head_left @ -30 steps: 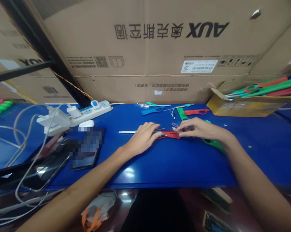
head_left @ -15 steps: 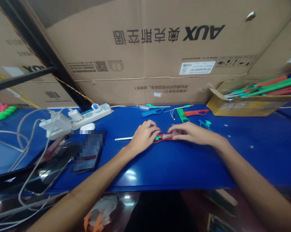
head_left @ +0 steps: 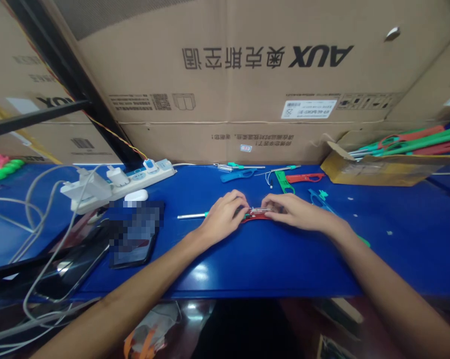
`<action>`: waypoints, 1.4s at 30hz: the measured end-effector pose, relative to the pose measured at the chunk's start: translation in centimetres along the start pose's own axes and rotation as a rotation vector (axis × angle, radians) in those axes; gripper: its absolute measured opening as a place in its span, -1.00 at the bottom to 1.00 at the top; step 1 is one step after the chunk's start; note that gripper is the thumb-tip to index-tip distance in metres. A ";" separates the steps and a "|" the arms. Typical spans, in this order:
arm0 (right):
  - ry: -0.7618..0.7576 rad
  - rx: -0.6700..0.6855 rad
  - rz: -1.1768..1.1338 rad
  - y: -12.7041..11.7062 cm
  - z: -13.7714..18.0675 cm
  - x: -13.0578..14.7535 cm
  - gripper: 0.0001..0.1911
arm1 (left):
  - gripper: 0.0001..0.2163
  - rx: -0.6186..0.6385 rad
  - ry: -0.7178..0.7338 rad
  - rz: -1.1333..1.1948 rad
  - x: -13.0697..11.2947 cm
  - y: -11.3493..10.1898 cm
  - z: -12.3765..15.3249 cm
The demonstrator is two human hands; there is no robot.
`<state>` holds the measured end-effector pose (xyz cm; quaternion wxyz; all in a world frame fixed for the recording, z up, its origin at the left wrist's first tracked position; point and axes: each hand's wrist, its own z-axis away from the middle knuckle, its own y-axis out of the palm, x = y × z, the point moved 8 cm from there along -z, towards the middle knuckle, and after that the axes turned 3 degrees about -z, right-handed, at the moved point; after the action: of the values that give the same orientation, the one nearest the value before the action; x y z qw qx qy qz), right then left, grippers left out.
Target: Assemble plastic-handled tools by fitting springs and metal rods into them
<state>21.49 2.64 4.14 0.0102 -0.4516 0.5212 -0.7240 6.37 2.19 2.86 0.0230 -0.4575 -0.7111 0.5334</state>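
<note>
A long-nosed lighter in pieces lies across the blue table in front of me. Its metal tube point(head_left: 192, 216) points left, and its red handle shell point(head_left: 257, 217) lies between my hands. My left hand point(head_left: 226, 215) is closed over the left end of the shell, fingertips pressed on the parts where tube and handle meet. On the right, my right hand point(head_left: 294, 212) pinches a clear fuel tank point(head_left: 262, 210) at the shell, its thumb low and fingers above. Small parts under the fingertips are partly hidden.
Behind the hands lie a blue handle shell point(head_left: 237, 175), a green shell point(head_left: 284, 182) and a red shell point(head_left: 305, 177). A cardboard box point(head_left: 377, 172) of lighters stands back right. A power strip point(head_left: 150, 174), phone point(head_left: 137, 239) and white cables are left.
The clear tank now sits slightly raised and tilted over the red shell between my fingers. Both hands stay almost in place; the view has shifted a little.
</note>
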 end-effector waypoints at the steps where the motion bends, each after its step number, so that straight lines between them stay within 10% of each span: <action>1: 0.003 -0.006 0.003 -0.1 0.0 0.0 -0.69 | -0.88 -0.001 0.002 0.006 0.0 0.0 0.0; 42: -0.022 -0.010 0.003 -0.1 0.0 0.0 -0.76 | -0.88 0.058 -0.016 0.004 0.1 0.3 -0.1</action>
<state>21.54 2.69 4.25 0.0149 -0.4590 0.5252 -0.7164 6.58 2.29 2.59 0.0295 -0.4536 -0.6947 0.5575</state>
